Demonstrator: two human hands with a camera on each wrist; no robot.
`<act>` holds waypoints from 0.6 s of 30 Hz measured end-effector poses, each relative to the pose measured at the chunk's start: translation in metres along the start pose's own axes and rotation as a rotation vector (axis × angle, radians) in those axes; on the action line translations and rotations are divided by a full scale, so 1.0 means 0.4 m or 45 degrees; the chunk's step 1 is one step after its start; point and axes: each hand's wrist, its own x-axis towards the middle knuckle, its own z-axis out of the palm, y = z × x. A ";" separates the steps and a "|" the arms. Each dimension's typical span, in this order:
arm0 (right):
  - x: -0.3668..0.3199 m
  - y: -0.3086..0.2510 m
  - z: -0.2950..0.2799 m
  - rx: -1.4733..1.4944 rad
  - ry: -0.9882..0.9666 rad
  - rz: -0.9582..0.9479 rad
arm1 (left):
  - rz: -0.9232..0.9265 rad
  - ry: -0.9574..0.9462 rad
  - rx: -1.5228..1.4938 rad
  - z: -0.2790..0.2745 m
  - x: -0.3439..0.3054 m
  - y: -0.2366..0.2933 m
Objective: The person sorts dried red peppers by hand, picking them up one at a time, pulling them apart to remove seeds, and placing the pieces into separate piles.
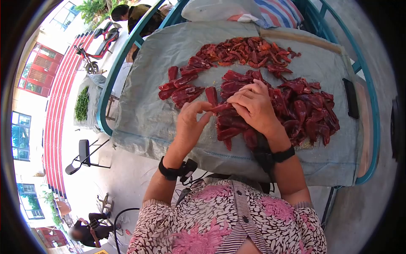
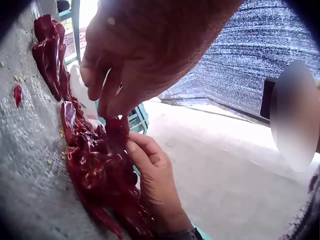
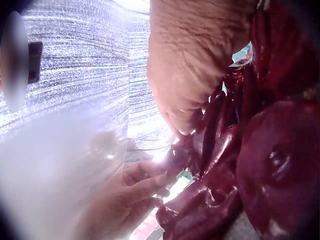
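Note:
My left hand [image 1: 189,127] pinches one end of a dried red chili pepper [image 1: 223,107] between thumb and fingertips. At the pepper's other end, the fingers and thumb of my right hand [image 1: 256,106] grip it. In the left wrist view the pepper [image 2: 117,134] spans between both hands, over a heap of glossy dark red peppers [image 2: 100,175]. More whole peppers [image 1: 311,108] lie piled right of my right hand. A smaller group of peppers [image 1: 182,86] sits beyond my left hand. The right fingertips are partly hidden by peppers in the right wrist view.
A grey woven sheet [image 1: 152,122] covers the cart bed inside a teal rail [image 1: 372,139]. Shrivelled, orange-red peppers [image 1: 253,51] form a band at the back. A black phone-like slab [image 1: 350,98] lies at the right edge, and sacks [image 1: 224,10] stand behind.

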 end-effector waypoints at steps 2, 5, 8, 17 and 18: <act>0.004 -0.002 -0.003 0.040 0.008 0.034 | 0.029 0.149 0.081 -0.002 0.006 -0.058; 0.009 -0.017 -0.012 0.067 0.025 0.084 | 0.054 0.333 0.466 -0.026 0.025 -0.125; 0.010 -0.015 -0.012 0.059 0.041 0.099 | -0.071 0.300 0.767 -0.035 0.040 -0.164; 0.005 -0.018 -0.011 0.063 0.019 0.116 | -0.092 0.343 0.646 -0.061 0.036 -0.165; 0.009 -0.025 -0.014 0.072 0.022 0.119 | -0.078 0.364 0.601 -0.061 0.029 -0.136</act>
